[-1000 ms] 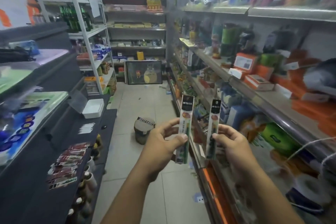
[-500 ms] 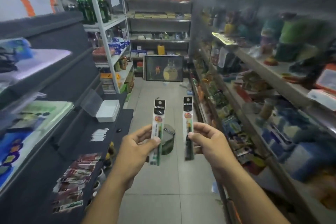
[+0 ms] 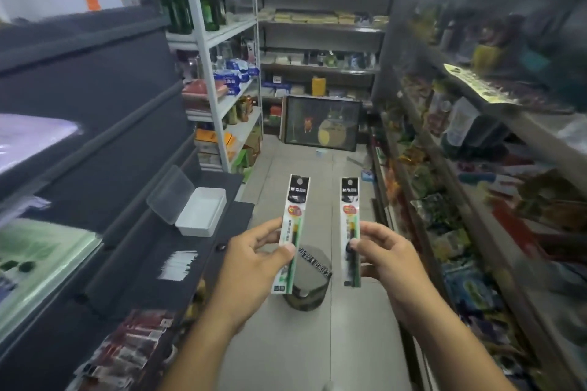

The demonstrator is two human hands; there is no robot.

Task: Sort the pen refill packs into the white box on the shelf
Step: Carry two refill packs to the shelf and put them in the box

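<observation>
My left hand (image 3: 254,259) pinches a long pen refill pack (image 3: 293,225) with a black top, held upright over the aisle. My right hand (image 3: 386,259) pinches a second refill pack (image 3: 350,222) the same way, a little to the right. The white box (image 3: 203,213) stands on the dark left shelf (image 3: 139,276), its clear lid (image 3: 170,194) flipped open behind it. The box lies to the left of and beyond my left hand. Its inside looks bare from here.
A row of red-and-white packs (image 3: 127,349) and a small white bundle (image 3: 178,265) lie on the dark shelf nearer me. A round camouflage stool (image 3: 306,289) stands on the aisle floor below the packs. Stocked shelves (image 3: 476,200) line the right side.
My view has turned left, away from the right-hand shelves and toward the dark shelf. Both hands still hold their packs, and the white box now appears closer.
</observation>
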